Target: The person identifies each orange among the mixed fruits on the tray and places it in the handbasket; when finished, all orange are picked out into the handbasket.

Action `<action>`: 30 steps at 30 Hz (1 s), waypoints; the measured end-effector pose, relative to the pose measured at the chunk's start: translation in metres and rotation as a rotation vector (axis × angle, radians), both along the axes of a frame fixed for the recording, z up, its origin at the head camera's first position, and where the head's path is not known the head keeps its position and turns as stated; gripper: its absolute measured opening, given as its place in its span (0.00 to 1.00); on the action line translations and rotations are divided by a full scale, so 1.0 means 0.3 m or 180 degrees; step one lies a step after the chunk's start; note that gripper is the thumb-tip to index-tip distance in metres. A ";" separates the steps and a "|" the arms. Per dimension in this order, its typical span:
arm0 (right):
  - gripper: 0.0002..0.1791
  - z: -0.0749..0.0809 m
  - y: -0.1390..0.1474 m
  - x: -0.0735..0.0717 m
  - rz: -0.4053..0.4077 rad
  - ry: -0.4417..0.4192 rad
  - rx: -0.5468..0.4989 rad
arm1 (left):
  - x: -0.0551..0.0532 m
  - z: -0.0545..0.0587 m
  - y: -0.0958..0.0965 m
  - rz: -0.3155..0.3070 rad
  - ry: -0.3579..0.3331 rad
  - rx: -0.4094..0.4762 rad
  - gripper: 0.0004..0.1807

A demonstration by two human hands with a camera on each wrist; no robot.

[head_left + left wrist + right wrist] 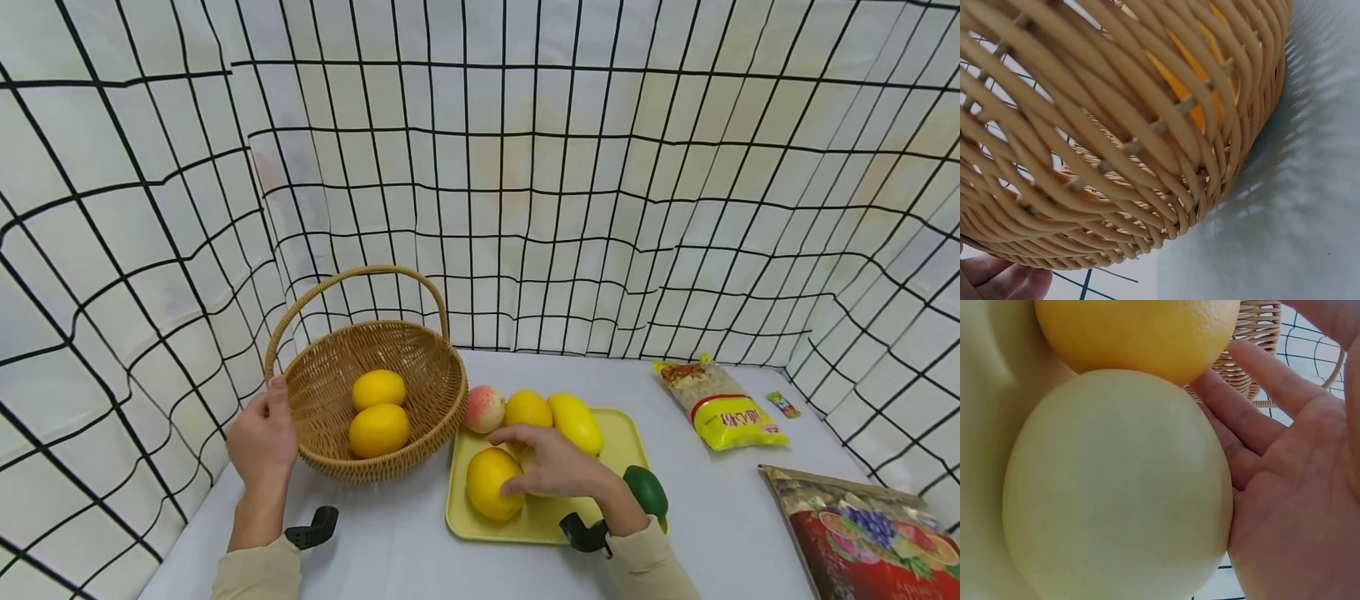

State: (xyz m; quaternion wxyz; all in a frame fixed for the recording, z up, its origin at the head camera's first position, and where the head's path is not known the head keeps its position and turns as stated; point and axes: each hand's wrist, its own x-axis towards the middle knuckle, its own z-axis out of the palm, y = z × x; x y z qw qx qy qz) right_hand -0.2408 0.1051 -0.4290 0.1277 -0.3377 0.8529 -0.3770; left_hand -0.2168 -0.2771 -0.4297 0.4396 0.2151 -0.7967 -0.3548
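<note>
My left hand [262, 437] grips the rim of a tilted wicker basket [322, 367], thumb on the inner side. Its fingertips also show under the weave in the left wrist view. Two yellow-orange fruits [378, 431] lie in the basket. Over a yellow tray [468, 529], my right hand [558, 462] spreads its fingers and thumb beside a yellow-orange fruit [491, 483]. In the right wrist view, a pale green round fruit [1116, 487] lies against that hand's palm side; the hand mostly hides it in the head view.
A peach [484, 408], an orange fruit [528, 408] and a mango [576, 423] lie along the tray's back. A dark green fruit [647, 492] is at its right edge. Farther right are a yellow food bag [723, 408], a small packet [783, 404] and a red bag [870, 533].
</note>
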 end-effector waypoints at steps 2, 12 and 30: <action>0.38 0.001 -0.005 0.002 0.0022 0.0071 0.0103 | 0.000 0.002 0.000 0.0009 -0.0007 -0.0004 0.34; 0.47 -0.014 -0.022 0.009 0.0268 0.0688 0.0664 | 0.005 0.000 0.002 -0.0007 -0.0069 0.0039 0.34; 0.45 -0.024 -0.043 0.020 0.0142 0.0654 0.0491 | 0.003 0.005 0.001 0.0005 -0.0089 0.0053 0.34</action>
